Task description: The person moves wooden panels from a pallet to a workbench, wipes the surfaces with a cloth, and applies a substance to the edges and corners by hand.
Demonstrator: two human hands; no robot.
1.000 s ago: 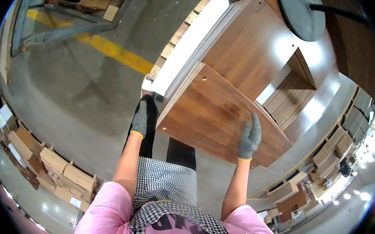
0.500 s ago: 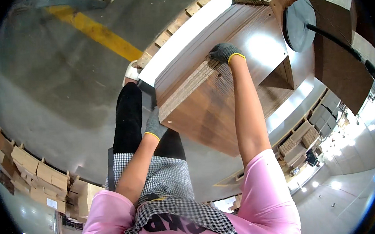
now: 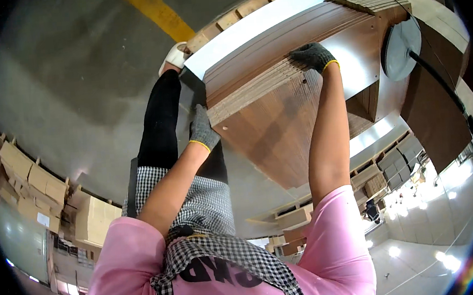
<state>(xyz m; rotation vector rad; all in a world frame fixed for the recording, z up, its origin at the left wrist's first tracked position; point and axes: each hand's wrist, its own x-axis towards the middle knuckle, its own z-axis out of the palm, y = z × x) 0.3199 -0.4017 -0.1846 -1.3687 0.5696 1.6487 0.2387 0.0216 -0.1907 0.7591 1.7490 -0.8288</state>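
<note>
A stack of brown wood-grain panels [image 3: 279, 125] lies tilted in front of me, its layered edge toward the upper left. My left hand [image 3: 203, 129], in a grey knit glove with a yellow cuff, grips the stack's near left corner; its fingers are partly hidden by the panels. On the far end of the same layered edge, my right hand [image 3: 313, 57] wears a matching glove and is closed over the boards. Small round holes show in the top panel near both ends. Beneath and behind lies another pile of wood-grain panels [image 3: 273, 46].
A white board [image 3: 255, 23] and a wooden pallet [image 3: 228, 20] run along the far side. At right stands a round grey disc [image 3: 401, 51] on a black arm. Cartons [image 3: 96, 220] line the left background. A yellow stripe [image 3: 158, 11] crosses the floor.
Everything has shifted in the picture as my head turned; the panels and both hands now appear higher and further right. Both hands keep their hold at the same places on the stack.
</note>
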